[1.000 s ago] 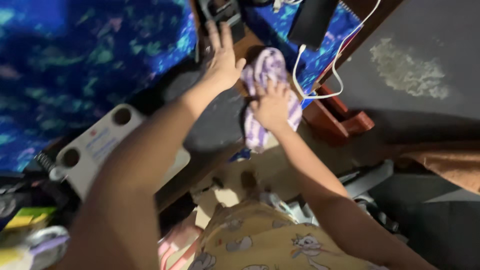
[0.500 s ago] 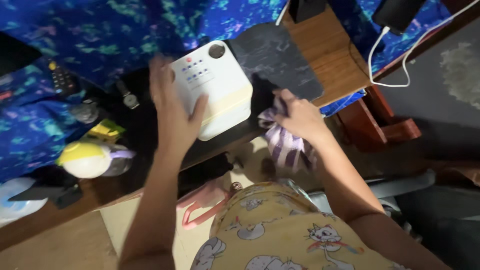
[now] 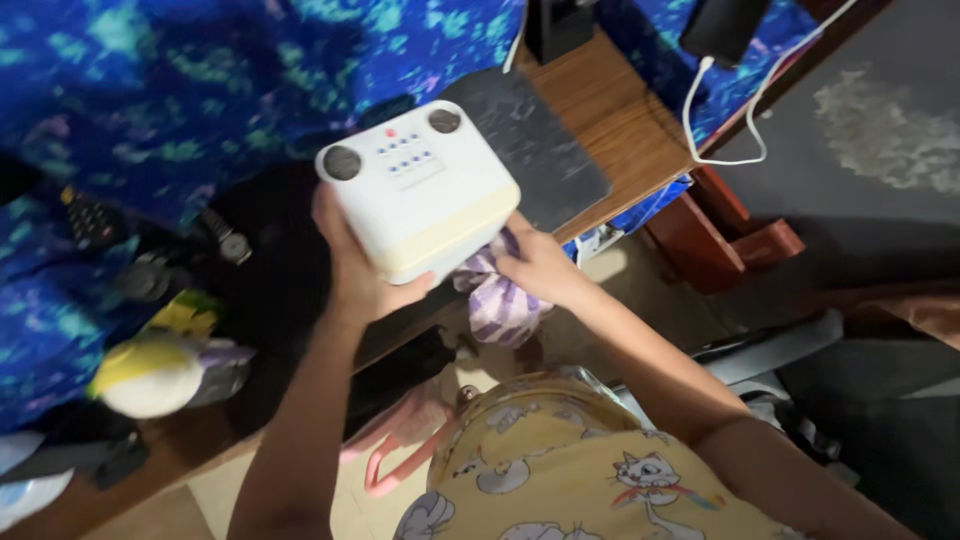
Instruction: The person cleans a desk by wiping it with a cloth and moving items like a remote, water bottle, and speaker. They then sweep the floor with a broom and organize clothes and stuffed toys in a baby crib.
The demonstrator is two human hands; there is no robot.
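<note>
Head view: left hand (image 3: 350, 275) is grasping white box device (image 3: 420, 200) from underneath, lifting it off the surface's (image 3: 620, 130) front edge; right hand (image 3: 540, 265) is clutching striped cloth (image 3: 500, 305) beneath, wiping there.

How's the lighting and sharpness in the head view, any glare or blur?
Head view: warm light on the white box and wooden desk; deep shadow under the desk and at right. No strong glare. Left hand and right hand are slightly soft, and the striped cloth is dim.
</note>
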